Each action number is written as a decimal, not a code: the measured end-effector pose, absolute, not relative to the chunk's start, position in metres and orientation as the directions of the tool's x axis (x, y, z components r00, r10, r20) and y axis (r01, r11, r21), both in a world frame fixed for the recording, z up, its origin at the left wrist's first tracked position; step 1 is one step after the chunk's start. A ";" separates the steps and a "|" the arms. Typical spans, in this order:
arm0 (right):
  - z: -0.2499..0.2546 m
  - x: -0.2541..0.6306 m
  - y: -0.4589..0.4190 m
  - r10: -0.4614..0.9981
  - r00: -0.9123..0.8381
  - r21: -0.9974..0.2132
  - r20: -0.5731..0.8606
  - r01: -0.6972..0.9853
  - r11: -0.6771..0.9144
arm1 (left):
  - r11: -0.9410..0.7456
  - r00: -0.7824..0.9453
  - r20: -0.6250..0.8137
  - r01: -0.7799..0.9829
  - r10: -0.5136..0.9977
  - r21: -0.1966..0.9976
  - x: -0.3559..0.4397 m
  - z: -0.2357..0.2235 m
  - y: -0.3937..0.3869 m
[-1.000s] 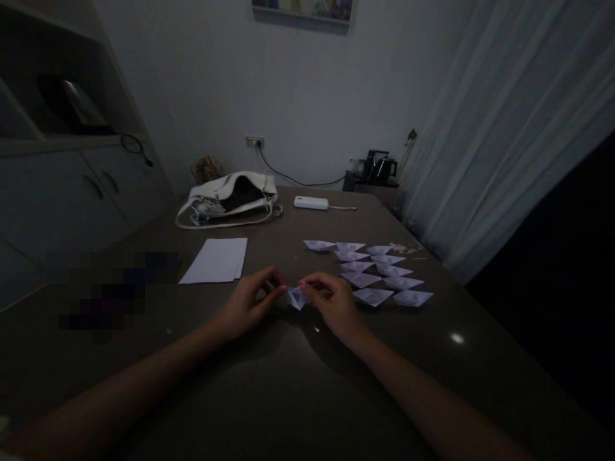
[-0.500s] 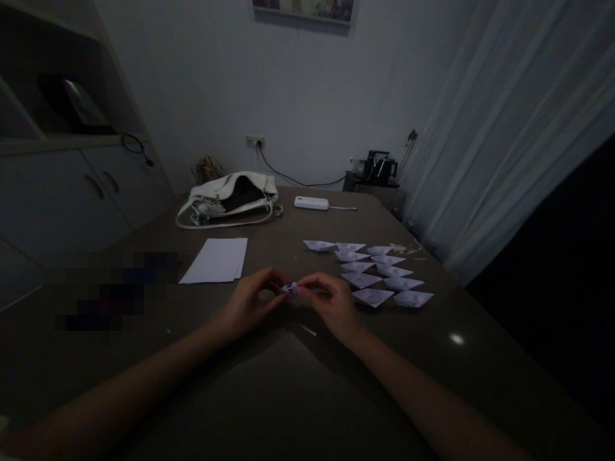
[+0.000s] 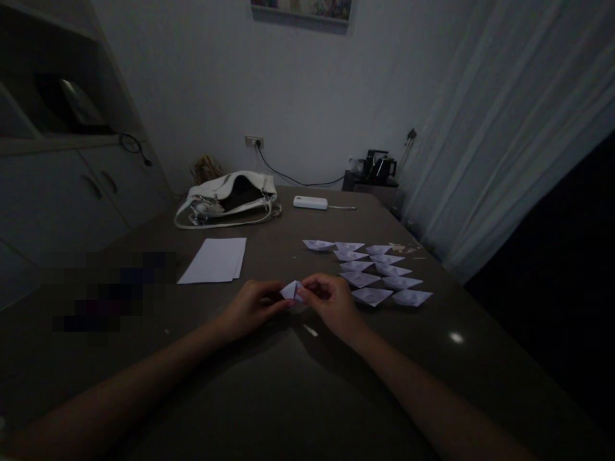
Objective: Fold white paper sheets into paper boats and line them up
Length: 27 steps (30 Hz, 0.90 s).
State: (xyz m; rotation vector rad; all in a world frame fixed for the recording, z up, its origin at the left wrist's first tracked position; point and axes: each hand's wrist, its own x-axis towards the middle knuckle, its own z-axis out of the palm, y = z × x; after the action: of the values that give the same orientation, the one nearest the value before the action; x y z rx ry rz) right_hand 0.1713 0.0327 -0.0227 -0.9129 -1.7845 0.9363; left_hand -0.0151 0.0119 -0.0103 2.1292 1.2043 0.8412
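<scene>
Between my two hands is a small piece of folded white paper (image 3: pixel 289 291), its pointed top facing up and a crease down its middle. My left hand (image 3: pixel 252 307) pinches its left side between thumb and fingers. On its right side, the thumb and fingers of my right hand (image 3: pixel 335 306) are closed on it, covering that edge. Just right of my right hand stand several folded paper boats (image 3: pixel 371 296) in two uneven columns. A stack of white paper sheets (image 3: pixel 214 261) lies beyond my left hand.
A white handbag (image 3: pixel 228 195) rests at the back left of the dark table (image 3: pixel 269 397). A white power bank (image 3: pixel 310 203) with a short cable lies at the back. Behind it, a black kettle (image 3: pixel 383 169) stands near the wall. Sheer curtains (image 3: pixel 461 147) hang at right.
The folded paper has turned in my fingers, so a wider pointed face now shows. My left hand has dropped slightly and its fingers have shifted along the paper's left side.
</scene>
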 end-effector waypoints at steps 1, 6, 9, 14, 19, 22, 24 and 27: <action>-0.023 0.171 0.032 0.873 -0.338 -0.882 0.351 0.193 0.429 | -0.444 0.409 0.237 0.543 0.881 0.712 -0.015 -0.010 0.012; -0.019 0.170 0.027 0.855 -0.356 -0.842 0.377 0.253 0.477 | -0.451 0.467 0.194 0.536 0.862 0.713 -0.014 -0.011 0.010; -0.017 0.170 0.026 0.856 -0.320 -0.832 0.405 0.259 0.491 | -0.434 0.464 0.182 0.524 0.867 0.733 -0.012 -0.009 0.009; -0.021 0.171 0.033 0.898 -0.241 -0.892 0.368 0.184 0.414 | -0.403 0.475 0.154 0.483 0.866 0.778 -0.011 -0.007 0.009; -0.026 0.172 0.037 0.916 -0.289 -0.938 0.278 0.124 0.324 | -0.419 0.455 0.198 0.457 0.868 0.785 -0.012 -0.006 0.009; -0.026 0.171 0.035 0.887 -0.403 -0.942 0.225 0.144 0.304 | -0.375 0.396 0.203 0.428 0.895 0.822 -0.012 -0.004 0.010; -0.025 0.170 0.032 0.870 -0.440 -0.933 0.222 0.162 0.320 | -0.337 0.388 0.180 0.387 0.904 0.858 -0.013 -0.004 0.010; -0.024 0.170 0.031 0.863 -0.446 -0.930 0.237 0.152 0.334 | -0.281 0.411 0.128 0.338 0.903 0.898 -0.012 -0.004 0.009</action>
State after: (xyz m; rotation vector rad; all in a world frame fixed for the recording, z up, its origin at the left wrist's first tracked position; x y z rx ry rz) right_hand 0.1696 0.0306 -0.0236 -0.8986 -1.8241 1.1591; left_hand -0.0120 0.0092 -0.0040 1.8202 1.0696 0.8399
